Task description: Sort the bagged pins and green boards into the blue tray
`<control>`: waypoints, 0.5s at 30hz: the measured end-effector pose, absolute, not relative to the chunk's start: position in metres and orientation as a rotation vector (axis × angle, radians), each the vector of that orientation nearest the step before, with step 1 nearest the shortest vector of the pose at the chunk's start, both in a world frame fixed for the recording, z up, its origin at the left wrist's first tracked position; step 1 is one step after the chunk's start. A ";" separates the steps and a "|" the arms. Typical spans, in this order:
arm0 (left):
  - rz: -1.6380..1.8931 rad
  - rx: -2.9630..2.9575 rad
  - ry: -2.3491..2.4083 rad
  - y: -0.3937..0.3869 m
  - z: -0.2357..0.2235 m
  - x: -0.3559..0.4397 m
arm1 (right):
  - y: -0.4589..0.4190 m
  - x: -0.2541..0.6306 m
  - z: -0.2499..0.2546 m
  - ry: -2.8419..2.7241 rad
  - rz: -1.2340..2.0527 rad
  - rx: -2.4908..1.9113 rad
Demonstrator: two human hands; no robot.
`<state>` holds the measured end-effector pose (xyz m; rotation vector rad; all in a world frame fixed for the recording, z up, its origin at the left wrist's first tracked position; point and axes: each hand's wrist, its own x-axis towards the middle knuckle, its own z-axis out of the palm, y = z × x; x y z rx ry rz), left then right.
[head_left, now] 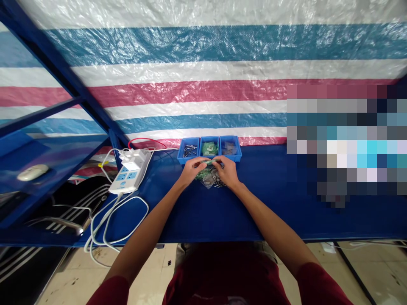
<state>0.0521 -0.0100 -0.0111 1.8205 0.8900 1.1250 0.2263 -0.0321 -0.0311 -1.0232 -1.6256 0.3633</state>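
Observation:
My left hand and my right hand meet over the blue table. Fingers of both are closed on a small green packet held between them; its details are too small to make out. Just under the hands lies a mixed pile: more green pieces, a clear plastic bag and thin metal pieces. Right behind stand three joined blue bins. The left bin has slim metal pieces, the middle one green packets, the right one small clear bags.
At the left, a white power strip carries plugged-in adapters, with a looped white cable running over the table's front edge. A blue metal frame rises there. Striped plastic sheeting hangs behind. The right side is pixelated.

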 end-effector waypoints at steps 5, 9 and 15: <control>1.247 1.882 0.926 -0.007 -0.013 0.053 | -0.037 0.222 -0.026 -1.514 0.463 -1.072; 1.221 1.651 0.910 -0.012 -0.013 0.058 | -0.040 0.220 -0.027 -1.510 0.490 -1.065; 1.264 1.545 0.876 -0.015 -0.010 0.058 | -0.040 0.221 -0.027 -1.651 0.380 -0.959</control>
